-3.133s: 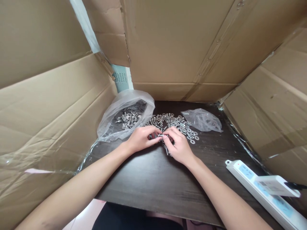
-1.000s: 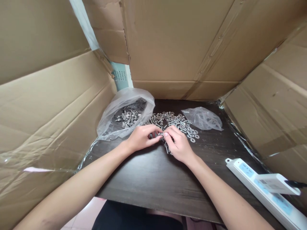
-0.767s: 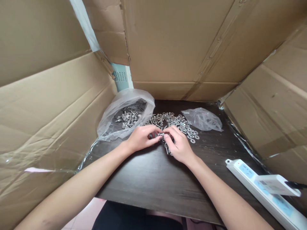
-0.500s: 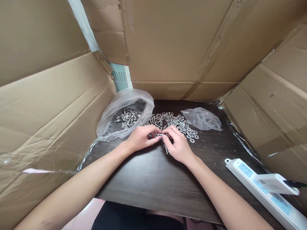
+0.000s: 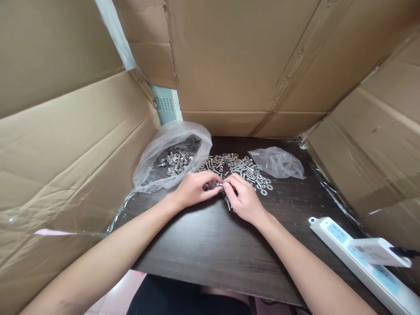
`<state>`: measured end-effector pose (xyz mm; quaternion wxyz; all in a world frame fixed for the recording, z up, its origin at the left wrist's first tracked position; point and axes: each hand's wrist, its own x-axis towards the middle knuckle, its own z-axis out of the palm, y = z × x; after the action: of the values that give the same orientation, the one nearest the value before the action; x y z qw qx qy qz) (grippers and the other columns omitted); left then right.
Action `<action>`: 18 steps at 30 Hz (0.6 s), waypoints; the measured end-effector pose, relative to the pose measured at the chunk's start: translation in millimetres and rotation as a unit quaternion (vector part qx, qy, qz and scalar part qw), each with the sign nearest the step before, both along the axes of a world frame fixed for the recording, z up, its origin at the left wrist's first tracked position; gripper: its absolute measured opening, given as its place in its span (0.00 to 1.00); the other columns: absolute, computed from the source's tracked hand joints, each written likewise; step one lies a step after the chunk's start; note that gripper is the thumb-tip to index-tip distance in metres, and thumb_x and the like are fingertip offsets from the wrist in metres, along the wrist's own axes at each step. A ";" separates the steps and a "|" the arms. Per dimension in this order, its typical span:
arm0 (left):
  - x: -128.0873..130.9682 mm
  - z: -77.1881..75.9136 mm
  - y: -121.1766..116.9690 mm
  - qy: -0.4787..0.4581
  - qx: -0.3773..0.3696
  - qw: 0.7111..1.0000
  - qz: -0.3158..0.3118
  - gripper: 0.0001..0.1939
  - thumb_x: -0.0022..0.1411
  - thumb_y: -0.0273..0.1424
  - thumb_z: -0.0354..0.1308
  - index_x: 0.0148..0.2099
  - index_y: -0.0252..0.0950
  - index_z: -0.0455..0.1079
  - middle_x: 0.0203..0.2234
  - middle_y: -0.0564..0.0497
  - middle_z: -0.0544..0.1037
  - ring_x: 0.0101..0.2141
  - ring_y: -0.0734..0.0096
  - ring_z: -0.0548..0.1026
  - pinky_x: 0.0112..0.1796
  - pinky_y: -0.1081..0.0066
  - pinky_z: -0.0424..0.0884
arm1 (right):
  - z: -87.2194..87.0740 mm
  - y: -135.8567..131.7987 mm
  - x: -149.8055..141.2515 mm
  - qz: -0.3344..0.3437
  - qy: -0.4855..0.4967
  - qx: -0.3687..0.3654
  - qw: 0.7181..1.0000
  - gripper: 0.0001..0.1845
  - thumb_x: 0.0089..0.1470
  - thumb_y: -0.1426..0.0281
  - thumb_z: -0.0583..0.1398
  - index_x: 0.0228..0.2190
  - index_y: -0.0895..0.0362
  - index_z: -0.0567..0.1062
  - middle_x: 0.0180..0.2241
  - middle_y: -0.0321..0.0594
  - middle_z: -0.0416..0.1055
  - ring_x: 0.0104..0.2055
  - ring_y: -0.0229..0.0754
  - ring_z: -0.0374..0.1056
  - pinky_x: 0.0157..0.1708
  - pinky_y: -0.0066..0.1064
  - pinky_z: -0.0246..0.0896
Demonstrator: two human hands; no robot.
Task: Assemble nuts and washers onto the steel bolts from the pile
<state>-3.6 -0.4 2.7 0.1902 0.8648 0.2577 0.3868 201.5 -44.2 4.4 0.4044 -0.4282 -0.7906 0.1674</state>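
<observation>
Thumb and fingers of my left hand (image 5: 197,189) pinch one end of a small metal bolt (image 5: 219,184). My right hand (image 5: 242,197) closes on the bolt's other end, so the fingertips of both hands nearly meet. Whether a nut or washer sits on the bolt is too small to tell. Below my right fingers, a few loose bolts (image 5: 229,204) lie on the dark table, partly covered by the hand. Just beyond both hands spreads a pile of bolts, nuts and washers (image 5: 244,169).
Left of the pile, an open clear plastic bag (image 5: 147,168) holds more metal fasteners. A crumpled clear bag (image 5: 278,162) lies at the right. A white power strip (image 5: 357,258) with a plugged-in adapter (image 5: 379,252) runs along the right edge. Cardboard walls (image 5: 236,57) enclose the table (image 5: 197,245).
Both hands stay together at the bolt; the right fingers have shifted slightly on it. The whole view has moved very slightly.
</observation>
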 end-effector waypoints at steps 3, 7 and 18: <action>-0.1 -0.4 0.0 0.002 0.001 1.000 0.002 0.07 0.69 0.34 0.62 0.45 0.36 0.76 0.33 0.51 0.81 0.29 0.75 0.77 0.31 0.76 0.72 | -0.7 0.2 0.0 0.001 -0.001 -0.002 1.000 0.12 0.70 0.71 0.53 0.33 0.55 0.70 0.34 0.41 0.68 0.36 0.45 0.67 0.37 0.37 0.61; -0.3 -0.1 -0.2 0.008 0.001 1.000 0.001 0.07 0.69 0.33 0.62 0.45 0.35 0.76 0.33 0.52 0.80 0.29 0.75 0.77 0.31 0.76 0.72 | -1.2 -0.1 -0.2 0.003 0.005 -0.009 1.000 0.11 0.70 0.71 0.53 0.34 0.55 0.71 0.34 0.41 0.68 0.36 0.45 0.67 0.37 0.37 0.61; -0.3 -0.4 -0.2 0.002 -0.001 1.000 0.002 0.07 0.69 0.33 0.62 0.45 0.36 0.76 0.35 0.51 0.81 0.29 0.75 0.78 0.31 0.76 0.72 | 0.3 -0.9 0.7 0.004 0.006 -0.010 1.000 0.07 0.68 0.71 0.55 0.36 0.55 0.72 0.36 0.41 0.68 0.37 0.46 0.68 0.37 0.36 0.61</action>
<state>-3.9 -0.6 2.3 0.1897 0.8651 0.2597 0.3849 202.2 -45.1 4.7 0.4040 -0.4282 -0.7881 0.1799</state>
